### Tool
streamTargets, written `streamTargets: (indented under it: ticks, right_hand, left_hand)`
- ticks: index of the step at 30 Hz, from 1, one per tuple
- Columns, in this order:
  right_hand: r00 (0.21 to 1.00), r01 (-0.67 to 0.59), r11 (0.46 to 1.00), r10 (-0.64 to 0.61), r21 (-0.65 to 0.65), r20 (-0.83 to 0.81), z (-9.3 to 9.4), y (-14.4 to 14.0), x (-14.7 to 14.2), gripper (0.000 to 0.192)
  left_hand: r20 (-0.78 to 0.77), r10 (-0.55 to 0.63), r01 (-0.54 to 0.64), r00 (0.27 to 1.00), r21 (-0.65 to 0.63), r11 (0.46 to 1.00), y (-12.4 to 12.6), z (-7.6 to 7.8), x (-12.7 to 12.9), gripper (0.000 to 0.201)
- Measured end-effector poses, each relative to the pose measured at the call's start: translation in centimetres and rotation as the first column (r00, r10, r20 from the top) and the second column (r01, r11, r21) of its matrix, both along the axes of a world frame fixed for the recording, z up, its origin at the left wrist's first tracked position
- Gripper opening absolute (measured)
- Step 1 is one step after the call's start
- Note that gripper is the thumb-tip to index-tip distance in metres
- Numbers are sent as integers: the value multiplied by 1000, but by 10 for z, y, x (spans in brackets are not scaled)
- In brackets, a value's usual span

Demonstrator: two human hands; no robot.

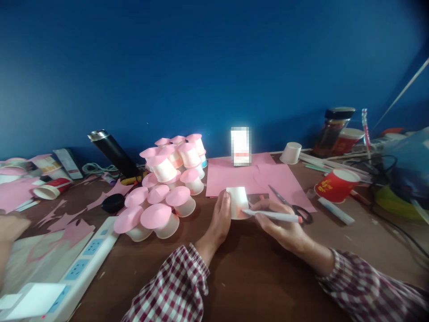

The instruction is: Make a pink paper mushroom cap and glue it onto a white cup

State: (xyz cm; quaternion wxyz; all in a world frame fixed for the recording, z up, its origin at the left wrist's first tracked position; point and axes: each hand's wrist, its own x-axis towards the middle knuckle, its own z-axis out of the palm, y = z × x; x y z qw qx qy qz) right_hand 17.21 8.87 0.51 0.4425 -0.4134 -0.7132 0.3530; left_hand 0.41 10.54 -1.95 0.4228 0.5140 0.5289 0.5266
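Observation:
Upside down on the brown table stands a white paper cup [237,201], with an orange-pink patch low on its side. My left hand [219,218] is closed around the cup's left side. In my right hand [279,228] is a white marker [276,216] with an orange-red end, its tip at the cup's lower right side. Behind the cup lie pink paper sheets [231,175]. Scissors [288,201] with dark handles lie just beyond my right hand. To the left is a stack of several white cups topped with pink paper cones [157,217].
A power strip [85,261], pink paper scraps [75,230] and a black flask [114,154] are on the left. Rightward are a red cup [337,185], another white cup [291,153], a capped jar [331,132] and a cable. Another person's hand [11,232] shows at the left edge.

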Motion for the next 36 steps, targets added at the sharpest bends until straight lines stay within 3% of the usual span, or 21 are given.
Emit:
streamTargets:
  ticks: [4,8,13,18,22,26,31,36]
  right_hand:
    - [997,-71,997,71,-19,-5,1,-1,0,10]
    - [999,-43,998,43,-37,-15,2,-2,0,13]
    - [997,-77,997,77,-31,-9,1,-1,-1,10]
    - [999,-40,999,39,-23,-10,2,-2,-1,12]
    - [998,-61,997,60,-42,-6,2,-1,-1,12]
    - [1000,5,1000,-5,-11,-20,-1,-1,-1,14]
    - [999,38,999,-38,-3,-30,-3,-1,-1,14]
    - [998,-38,998,35,-52,-53,-6,0,-1,13]
  left_hand:
    - [-4,42,-42,999,-71,997,0,1,1,50]
    - [22,-18,19,1000,-24,1000,-1,1,0,50]
    - [15,52,-51,999,-76,996,-1,0,0,48]
    - [16,-23,23,1000,3,1000,-1,3,0,46]
    - [6,-19,19,1000,-16,1000,0,2,-1,47]
    - [-11,53,-54,999,-67,996,1,-1,-1,50]
    - [-3,48,-48,999,-103,993,1,-1,0,50]
    - [-6,41,-41,999,-55,998,0,-2,-1,52]
